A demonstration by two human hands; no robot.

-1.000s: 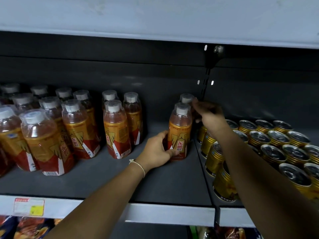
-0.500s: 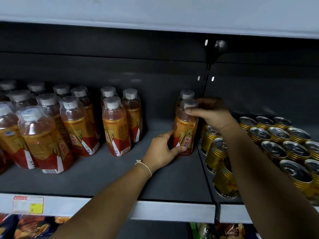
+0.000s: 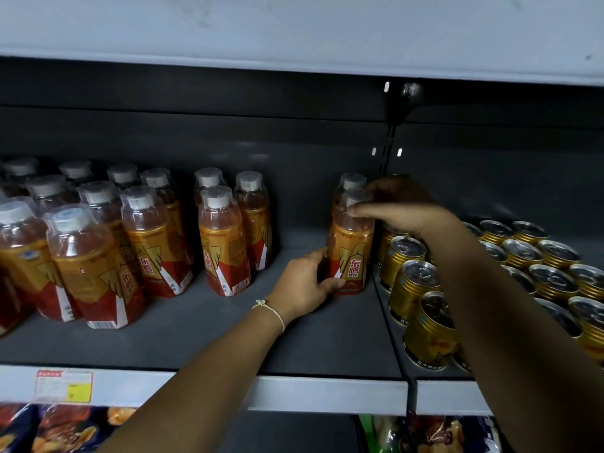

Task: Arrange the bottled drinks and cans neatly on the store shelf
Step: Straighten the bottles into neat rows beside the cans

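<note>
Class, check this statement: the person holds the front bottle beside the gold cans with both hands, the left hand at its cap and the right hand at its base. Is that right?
Not quite: the hands are swapped. In the head view the left hand grips the base of the front bottle, while the right hand holds it at the cap. The bottle does stand beside the gold cans.

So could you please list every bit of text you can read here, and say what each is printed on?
"东鹏特饮": label of the held bottle, gripped by the left hand and right hand.
"东鹏": labels of the bottles on the left.
Gold cans: print too blurred.
Price tag: too small to read.
</note>
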